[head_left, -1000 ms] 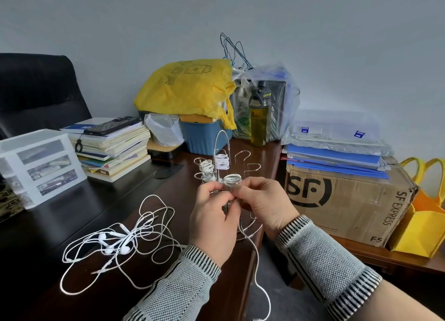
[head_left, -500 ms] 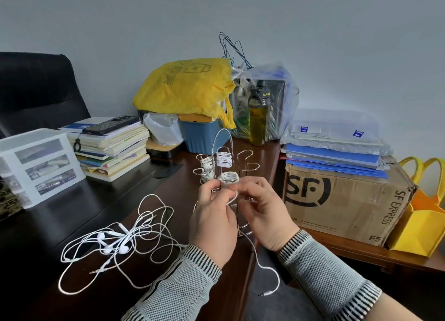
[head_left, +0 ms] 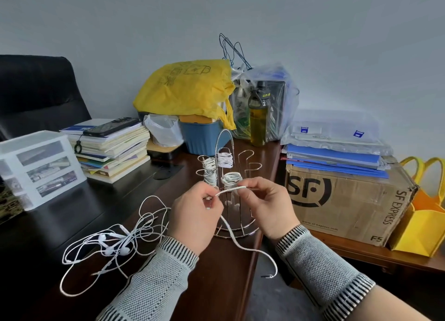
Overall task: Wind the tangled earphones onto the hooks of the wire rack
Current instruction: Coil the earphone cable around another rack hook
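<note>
A short stretch of white cable is held taut between the two hands: it is pinched by the thumb and fingers of the left hand at one end and by the fingertips of the right hand at the other. The cable is probably kept tight like this so that the next turn can be laid neatly on the hook just behind the hands, where a small coil is already wound. From the left hand the free end of the cable is let down over the table edge, and the plug is seen hanging there. The wire rack is placed on the table directly before the hands, near the edge, so it can be reached easily; two more hooks behind carry wound cable, while the hooks on the right side are bare. The tangled earphones that remain are left in a loose heap on the table, to the left of the left hand. Further to the right, a cardboard box is marked "SF" and "SF EXPRESS", and the letters "UP-T" can be read on the bottle at the back. The print on the yellow bag cannot be read.
</note>
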### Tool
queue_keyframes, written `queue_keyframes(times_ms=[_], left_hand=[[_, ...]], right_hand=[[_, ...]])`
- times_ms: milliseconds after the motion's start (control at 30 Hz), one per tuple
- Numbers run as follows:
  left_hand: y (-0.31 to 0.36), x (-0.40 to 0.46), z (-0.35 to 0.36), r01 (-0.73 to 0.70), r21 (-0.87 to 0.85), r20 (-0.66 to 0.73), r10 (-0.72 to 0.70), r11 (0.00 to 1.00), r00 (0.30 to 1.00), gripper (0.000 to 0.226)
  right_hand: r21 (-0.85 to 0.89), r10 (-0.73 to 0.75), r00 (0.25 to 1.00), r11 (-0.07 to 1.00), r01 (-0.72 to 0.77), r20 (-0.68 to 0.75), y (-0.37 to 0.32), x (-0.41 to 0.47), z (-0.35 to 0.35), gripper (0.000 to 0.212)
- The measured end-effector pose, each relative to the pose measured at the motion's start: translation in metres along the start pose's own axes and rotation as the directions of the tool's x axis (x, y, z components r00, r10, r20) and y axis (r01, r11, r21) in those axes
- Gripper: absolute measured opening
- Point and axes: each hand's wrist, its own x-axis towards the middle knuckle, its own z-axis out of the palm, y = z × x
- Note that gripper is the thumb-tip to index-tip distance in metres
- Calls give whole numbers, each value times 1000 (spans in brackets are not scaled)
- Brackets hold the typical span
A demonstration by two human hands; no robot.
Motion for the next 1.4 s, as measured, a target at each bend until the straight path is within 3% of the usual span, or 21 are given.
queue_keyframes(times_ms=[100, 233, 367, 500, 700, 1067, 1400], left_hand=[[6, 2, -4, 12, -182, -75, -26, 983, 997, 14], [23, 6, -6, 61, -375, -55, -88, 925, 995, 15], [21, 15, 4, 199, -362, -31, -225, 911, 974, 13], [16, 14, 9, 188, -274, -35, -205, 943, 978, 22], [13, 12, 10, 191, -357, 41, -189, 914, 981, 20], [34, 9, 25, 433, -672, 79, -523, 600, 849, 12], [45, 17, 23, 622, -750, 352, -661, 223, 662, 15]], right_hand=[[63, 31, 999, 998, -30, -8, 0, 3, -1, 12], [206, 150, 988, 968, -142, -27, -1, 7, -1, 10], [231, 239, 970, 947, -222, -48, -2, 11, -1, 13], [108, 218, 972, 972, -208, -90, -2, 17, 2, 18], [65, 232, 964, 972, -225, -131, -2, 24, 6, 21], [49, 307, 921, 951, -305, -239, -5, 28, 13, 30], [127, 428, 857, 904, -409, -285, -5, 36, 14, 32]])
